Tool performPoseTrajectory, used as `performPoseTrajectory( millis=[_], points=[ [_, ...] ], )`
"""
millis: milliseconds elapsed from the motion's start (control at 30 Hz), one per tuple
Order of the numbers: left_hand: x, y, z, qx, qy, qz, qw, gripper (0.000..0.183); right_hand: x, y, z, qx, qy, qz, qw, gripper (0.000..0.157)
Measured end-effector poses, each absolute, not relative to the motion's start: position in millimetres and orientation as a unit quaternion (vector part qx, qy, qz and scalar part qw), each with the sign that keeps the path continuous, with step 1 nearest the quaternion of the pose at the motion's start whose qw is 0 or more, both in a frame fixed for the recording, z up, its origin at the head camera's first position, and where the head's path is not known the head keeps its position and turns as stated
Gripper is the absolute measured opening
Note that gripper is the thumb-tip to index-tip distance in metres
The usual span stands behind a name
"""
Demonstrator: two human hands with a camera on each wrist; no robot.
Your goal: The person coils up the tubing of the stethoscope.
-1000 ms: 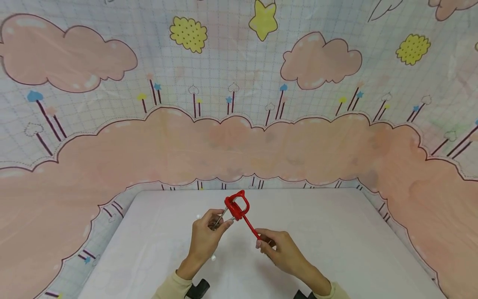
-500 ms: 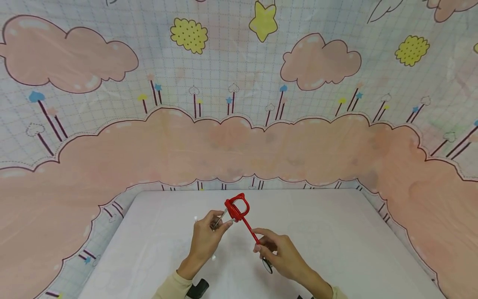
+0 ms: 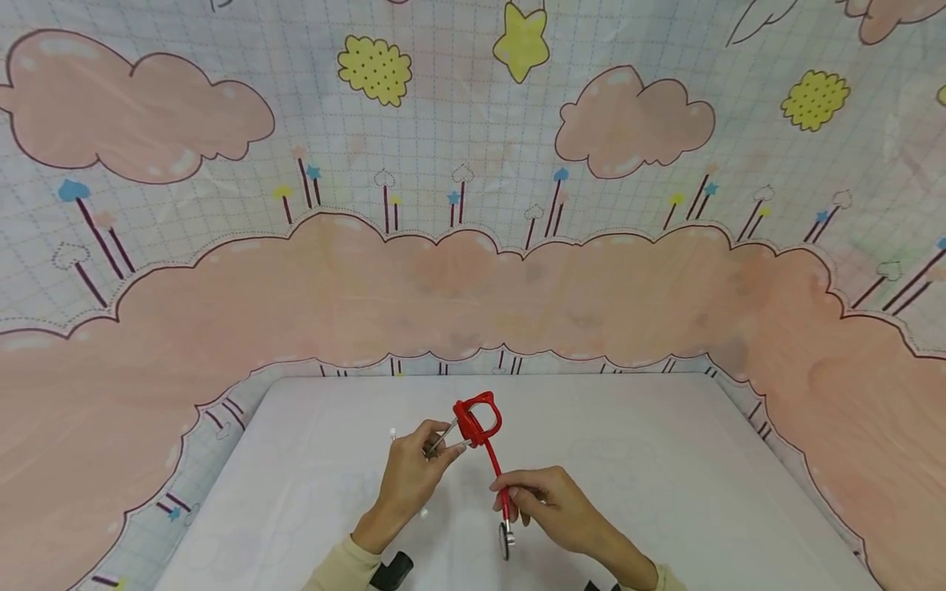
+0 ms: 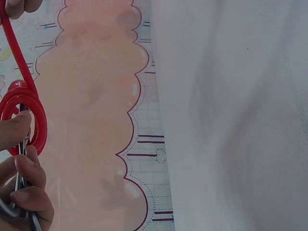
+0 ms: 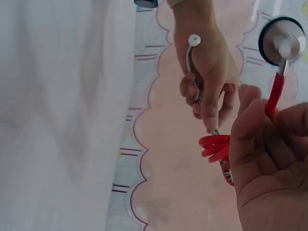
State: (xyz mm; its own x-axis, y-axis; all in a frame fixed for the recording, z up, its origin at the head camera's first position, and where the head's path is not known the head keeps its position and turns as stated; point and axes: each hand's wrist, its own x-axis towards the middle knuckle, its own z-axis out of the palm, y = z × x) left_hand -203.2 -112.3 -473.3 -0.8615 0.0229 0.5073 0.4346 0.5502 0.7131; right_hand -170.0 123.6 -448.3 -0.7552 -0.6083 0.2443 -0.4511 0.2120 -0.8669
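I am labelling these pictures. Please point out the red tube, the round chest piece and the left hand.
red tube (image 3: pixel 491 461), head view, on its straight part.
round chest piece (image 5: pixel 281 45), right wrist view, on its metal face.
left hand (image 3: pixel 409 484), head view, on its back.

White table bare at 3 o'clock and 9 o'clock of both hands, room to pass either way. Left hand and right hand near centre, linked by red stethoscope held above the surface; tube blocks the gap between them. Chest piece hanging at 6 o'clock of the right fingers. Coiled loop at 12 o'clock, open table beyond it. Printed backdrop walling off 12 o'clock and curving round both sides.
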Motion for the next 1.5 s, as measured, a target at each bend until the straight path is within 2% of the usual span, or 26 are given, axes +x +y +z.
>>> performPoseTrajectory(
  millis=[167,300,367,500,600,1067,1500],
  points=[
    [-204,-113,-474,-0.142,-0.851,-0.451,0.229,0.031,-171,123,-449,-0.343,0.791,-0.502,0.071,0.025],
    [-204,-112,-474,-0.142,-0.856,-0.443,0.226,0.031,-171,123,-450,-0.354,0.794,-0.492,0.039,0.019],
    [-204,-112,-474,-0.143,-0.859,-0.436,0.225,0.031,-171,123,-451,-0.374,0.789,-0.488,-0.002,0.018],
    [-203,-111,-474,-0.147,-0.864,-0.422,0.232,0.032,-172,120,-454,-0.4,0.779,-0.465,-0.131,0.016],
    [-204,-111,-474,-0.148,-0.865,-0.415,0.241,0.032,-173,119,-455,-0.393,0.776,-0.464,-0.17,0.016],
    [-201,-106,-475,-0.168,-0.873,-0.364,0.277,0.034,-180,107,-454,-0.313,0.778,-0.53,-0.126,0.005],
    [-197,-102,-473,-0.197,-0.863,-0.343,0.316,0.032,-181,109,-457,-0.249,0.757,-0.604,-0.039,0.019]
  ],
)
